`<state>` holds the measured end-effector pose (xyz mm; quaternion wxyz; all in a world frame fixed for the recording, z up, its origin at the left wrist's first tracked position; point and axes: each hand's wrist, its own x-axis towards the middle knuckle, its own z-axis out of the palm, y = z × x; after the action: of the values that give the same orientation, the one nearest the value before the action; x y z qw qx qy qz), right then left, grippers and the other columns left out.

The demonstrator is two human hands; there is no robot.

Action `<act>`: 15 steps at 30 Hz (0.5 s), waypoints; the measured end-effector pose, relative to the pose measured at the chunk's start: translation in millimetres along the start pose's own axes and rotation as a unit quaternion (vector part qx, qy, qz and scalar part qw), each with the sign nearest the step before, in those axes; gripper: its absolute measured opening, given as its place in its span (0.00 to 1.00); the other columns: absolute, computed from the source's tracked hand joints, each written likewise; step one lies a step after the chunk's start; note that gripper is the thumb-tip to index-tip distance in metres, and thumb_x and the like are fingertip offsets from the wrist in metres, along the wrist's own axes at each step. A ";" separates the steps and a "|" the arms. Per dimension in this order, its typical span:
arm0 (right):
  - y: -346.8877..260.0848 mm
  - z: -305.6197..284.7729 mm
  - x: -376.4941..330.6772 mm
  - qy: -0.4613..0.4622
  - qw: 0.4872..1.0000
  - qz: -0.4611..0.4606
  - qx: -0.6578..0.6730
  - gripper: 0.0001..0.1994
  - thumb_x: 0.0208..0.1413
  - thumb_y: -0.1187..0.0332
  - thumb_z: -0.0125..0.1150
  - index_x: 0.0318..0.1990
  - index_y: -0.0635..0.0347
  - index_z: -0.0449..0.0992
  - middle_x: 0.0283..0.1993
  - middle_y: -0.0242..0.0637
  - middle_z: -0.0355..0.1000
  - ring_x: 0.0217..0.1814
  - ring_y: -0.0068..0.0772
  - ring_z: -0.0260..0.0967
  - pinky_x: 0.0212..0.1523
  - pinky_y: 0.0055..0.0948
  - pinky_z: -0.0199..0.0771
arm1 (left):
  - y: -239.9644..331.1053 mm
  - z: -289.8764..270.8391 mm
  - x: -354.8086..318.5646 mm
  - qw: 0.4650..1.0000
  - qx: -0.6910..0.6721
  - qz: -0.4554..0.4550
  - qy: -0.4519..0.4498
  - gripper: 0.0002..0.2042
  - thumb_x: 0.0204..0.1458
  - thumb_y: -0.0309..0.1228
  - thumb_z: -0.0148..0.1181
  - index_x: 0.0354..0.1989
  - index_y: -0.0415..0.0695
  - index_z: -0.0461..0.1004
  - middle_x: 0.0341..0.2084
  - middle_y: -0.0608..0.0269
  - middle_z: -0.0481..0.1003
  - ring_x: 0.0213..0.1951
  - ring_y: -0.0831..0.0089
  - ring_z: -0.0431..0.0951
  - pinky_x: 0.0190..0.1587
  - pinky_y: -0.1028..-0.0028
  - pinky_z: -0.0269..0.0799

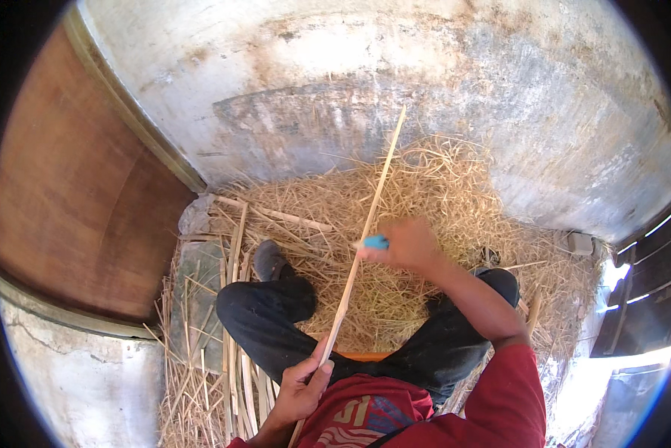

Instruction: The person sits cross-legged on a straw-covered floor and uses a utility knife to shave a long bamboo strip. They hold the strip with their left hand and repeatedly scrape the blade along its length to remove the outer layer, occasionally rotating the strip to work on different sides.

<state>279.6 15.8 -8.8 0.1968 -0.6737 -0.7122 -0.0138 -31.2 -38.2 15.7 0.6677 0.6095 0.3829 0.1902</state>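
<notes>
A long, pale bamboo strip [382, 183] runs slantwise from my lap toward the far wall, with a knot-like bump partway along it. Near its lower end my left hand [303, 386] is closed round it, thumb on top. Farther up, my right hand [412, 245] is curled and smeared by motion beside the strip. A small blue object [374, 242] sticks out of that fist against the strip; it may be a tool's handle, but blur hides its kind and any blade.
Curly shavings [440, 183] cover the floor around my crossed legs. More strips [234, 321] lie to my left, by a grey slab [201, 299]. A stained wall [365, 67] stands ahead, a brown wooden panel [81, 187] at left, and dark slats [642, 291] at right.
</notes>
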 end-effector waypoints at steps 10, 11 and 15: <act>23.1 3.6 17.3 0.042 0.999 0.021 0.015 0.35 0.44 0.28 0.50 0.13 0.56 0.67 0.12 0.38 0.64 0.13 0.41 0.65 0.17 0.38 0.64 | 3.8 -0.5 0.3 0.991 0.114 0.063 0.028 0.22 0.56 0.21 0.52 0.61 0.35 0.61 0.25 0.74 0.67 0.29 0.88 0.62 0.33 0.87 0.61; 35.0 1.2 22.9 0.055 0.996 0.063 0.010 0.35 0.44 0.28 0.50 0.13 0.56 0.68 0.12 0.39 0.65 0.14 0.41 0.66 0.18 0.38 0.64 | 12.1 0.2 0.6 0.992 0.117 0.048 0.023 0.22 0.56 0.21 0.53 0.60 0.34 0.61 0.25 0.74 0.68 0.30 0.88 0.63 0.34 0.87 0.61; 6.0 5.4 12.8 0.029 0.998 0.045 0.034 0.36 0.43 0.27 0.50 0.15 0.57 0.70 0.12 0.39 0.65 0.14 0.41 0.66 0.17 0.39 0.64 | 11.6 -1.3 -2.1 0.993 0.105 0.023 0.040 0.22 0.55 0.20 0.53 0.59 0.34 0.62 0.25 0.74 0.70 0.30 0.88 0.65 0.35 0.85 0.63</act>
<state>283.9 30.1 -11.4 0.2407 -0.6974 -0.6751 0.0002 -31.1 -36.7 27.5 0.5797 0.6765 0.4132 0.1884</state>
